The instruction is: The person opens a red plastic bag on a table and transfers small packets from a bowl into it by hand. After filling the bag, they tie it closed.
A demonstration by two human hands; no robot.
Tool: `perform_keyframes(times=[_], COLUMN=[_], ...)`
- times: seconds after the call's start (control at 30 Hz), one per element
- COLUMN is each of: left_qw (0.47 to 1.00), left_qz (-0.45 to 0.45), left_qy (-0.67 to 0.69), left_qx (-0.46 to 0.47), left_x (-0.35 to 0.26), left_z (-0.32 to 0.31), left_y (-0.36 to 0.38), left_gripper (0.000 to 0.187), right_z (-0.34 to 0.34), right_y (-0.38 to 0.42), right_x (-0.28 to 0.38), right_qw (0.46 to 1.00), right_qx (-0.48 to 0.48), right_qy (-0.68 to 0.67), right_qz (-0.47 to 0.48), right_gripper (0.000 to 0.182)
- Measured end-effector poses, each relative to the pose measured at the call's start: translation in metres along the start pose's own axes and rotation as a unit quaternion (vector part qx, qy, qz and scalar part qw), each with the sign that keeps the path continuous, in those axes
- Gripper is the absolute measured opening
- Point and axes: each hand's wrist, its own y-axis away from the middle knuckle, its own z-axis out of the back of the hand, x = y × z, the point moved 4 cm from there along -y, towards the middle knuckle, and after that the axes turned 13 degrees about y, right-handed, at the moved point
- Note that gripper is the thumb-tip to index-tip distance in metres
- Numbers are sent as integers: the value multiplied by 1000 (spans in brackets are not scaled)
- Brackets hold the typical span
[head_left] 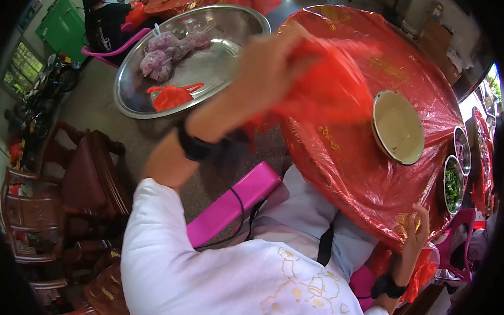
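Observation:
My left hand [269, 61], blurred by motion, reaches across above the table's left edge and grips a red plastic bag [329, 85]. The bag spreads out to the right of the hand, over the table; its contents, if any, cannot be made out. Close to the table's near right edge is my right hand [419, 224], its fingers raised and apart with nothing visible in them. A cream enamel basin [398, 126] with a dark rim stands on the red plastic tablecloth [330, 154], beside the bag.
Left of the table is a large steel basin [219, 59] holding several clear bags [155, 64] of pinkish contents and a tied red bag [173, 96]. Bowls with chopped greens [452, 184] stand at right. A person in black [107, 24] sits far left, near wooden chairs [87, 177].

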Motion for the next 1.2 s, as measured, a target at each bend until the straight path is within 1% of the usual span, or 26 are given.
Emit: perform_keyframes(times=[0.03,0.07,0.1,0.13,0.17,0.23,0.3,0.37,0.43,0.47,0.57,0.6,0.63,0.67,0.73,0.77,0.83,0.87,0.93,0.97,1.0,1.07,1.1,1.17,1.2], left_qw=[999,997,993,983,969,921,909,903,891,886,845,800,762,711,638,637,596,595,662,687,686,732,732,752,753], left_qz=[28,35,40,31,20,144,197,202,233,246,312,368,391,407,464,464,549,549,537,550,550,575,575,562,555], left_qy=[-36,-70,-102,-158,-213,-279,-257,-265,-282,-272,-268,-262,-239,-212,-217,-217,-166,-165,-135,-88,-88,-65,-65,-64,-61], left_qx=[3,25,46,86,127,231,264,270,269,284,342,396,457,533,575,576,563,563,505,466,468,359,360,339,349], left_x=[11,28,49,76,104,151,211,262,297,308,325,335,325,315,298,291,279,281,289,290,281,254,246,237,240], left_z=[23,40,55,70,84,109,130,145,148,146,130,122,111,102,96,96,99,103,121,136,145,167,175,190,178], left_y=[-6,-10,-13,-14,-13,-9,12,38,64,74,101,115,125,133,135,129,128,126,113,106,99,75,69,56,50], left_gripper=[20,20,19,19,19,19,21,22,21,20,21,27,31,36,45,45,52,52,54,52,52,48,48,50,50], right_z=[-1,-1,-1,0,1,3,-1,0,-1,0,0,-2,-4,-5,-8,-8,-8,-8,-7,-7,-6,-4,-3,-2,0], right_y=[5,9,14,19,22,28,33,35,37,38,42,44,47,48,46,46,45,45,45,45,46,47,47,46,46], right_x=[-7,-16,-28,-38,-42,-49,-51,-50,-43,-45,-48,-50,-53,-53,-50,-50,-49,-49,-50,-49,-48,-48,-49,-52,-53], right_qw=[1000,1000,999,997,996,991,993,995,996,995,994,992,987,986,992,992,993,993,994,993,994,994,994,992,990], right_qx=[25,26,21,15,15,1,4,3,14,11,19,20,22,21,20,21,23,24,23,22,23,23,28,36,38], right_qy=[4,2,-14,-29,-29,-55,-41,-25,32,33,44,14,-15,-17,24,24,37,38,33,33,25,16,10,-9,-19], right_qz=[-9,-11,-42,-74,-78,-122,-111,-100,-84,-90,-96,-127,-156,-162,-120,-121,-108,-108,-106,-107,-106,-106,-108,-120,-134], right_gripper=[18,18,15,12,12,10,10,11,10,10,9,9,8,8,8,8,7,7,7,7,7,7,7,7,7])
